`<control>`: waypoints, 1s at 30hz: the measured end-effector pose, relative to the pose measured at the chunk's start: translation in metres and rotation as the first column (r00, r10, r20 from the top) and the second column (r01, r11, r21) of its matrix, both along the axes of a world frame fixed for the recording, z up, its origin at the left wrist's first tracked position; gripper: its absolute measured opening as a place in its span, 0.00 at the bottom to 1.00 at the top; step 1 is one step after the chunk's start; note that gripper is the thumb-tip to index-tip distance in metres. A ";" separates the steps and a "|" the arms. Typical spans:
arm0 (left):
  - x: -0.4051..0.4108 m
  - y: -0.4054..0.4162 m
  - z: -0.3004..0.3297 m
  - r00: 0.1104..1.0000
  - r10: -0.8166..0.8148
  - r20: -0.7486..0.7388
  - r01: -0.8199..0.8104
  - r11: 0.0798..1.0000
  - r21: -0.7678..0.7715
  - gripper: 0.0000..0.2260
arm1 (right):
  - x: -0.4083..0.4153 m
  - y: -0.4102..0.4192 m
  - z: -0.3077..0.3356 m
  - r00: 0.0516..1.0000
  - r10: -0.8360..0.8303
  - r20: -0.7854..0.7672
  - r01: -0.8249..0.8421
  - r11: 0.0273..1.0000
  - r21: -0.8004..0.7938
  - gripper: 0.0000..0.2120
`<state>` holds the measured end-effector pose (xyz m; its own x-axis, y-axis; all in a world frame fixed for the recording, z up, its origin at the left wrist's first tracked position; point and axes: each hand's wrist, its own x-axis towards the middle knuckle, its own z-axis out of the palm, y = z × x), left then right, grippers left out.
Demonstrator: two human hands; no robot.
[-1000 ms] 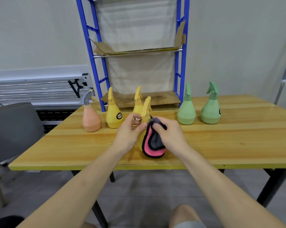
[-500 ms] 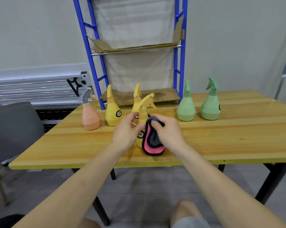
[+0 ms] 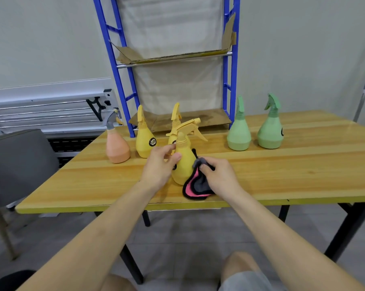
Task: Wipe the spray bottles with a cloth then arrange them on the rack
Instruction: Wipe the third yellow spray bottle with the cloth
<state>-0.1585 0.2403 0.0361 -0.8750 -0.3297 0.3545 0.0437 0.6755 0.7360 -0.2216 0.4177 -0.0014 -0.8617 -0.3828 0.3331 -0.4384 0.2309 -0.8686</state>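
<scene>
Near the table point(image 3: 303, 177) edge, left hand point(image 3: 158, 166) grips yellow bottle point(image 3: 183, 162), right hand point(image 3: 221, 177) grips cloth point(image 3: 196, 189).

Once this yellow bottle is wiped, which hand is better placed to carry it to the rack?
Left, probably. The left hand already grips the yellow bottle by its body, while the right hand is occupied pinching the cloth.
</scene>
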 end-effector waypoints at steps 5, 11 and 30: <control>-0.003 0.005 -0.009 1.000 0.023 -0.011 -0.023 1.000 -0.013 0.22 | 0.012 -0.015 0.024 0.996 -0.023 -0.091 0.009 0.988 -0.151 0.11; -0.002 0.003 -0.009 1.000 -0.001 -0.019 0.001 1.000 0.005 0.21 | 0.008 -0.011 0.009 0.997 0.004 -0.073 -0.015 0.989 -0.146 0.12; -0.008 0.003 -0.012 0.999 -0.053 -0.008 0.054 0.995 0.079 0.20 | 0.000 -0.005 0.020 0.987 0.079 -0.138 -0.100 0.983 -0.152 0.14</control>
<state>-0.1662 0.2435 0.0239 -0.8903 -0.3097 0.3339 0.0822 0.6118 0.7867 -0.2217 0.4132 0.0185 -0.7711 -0.3901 0.5033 -0.5637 0.0504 -0.8245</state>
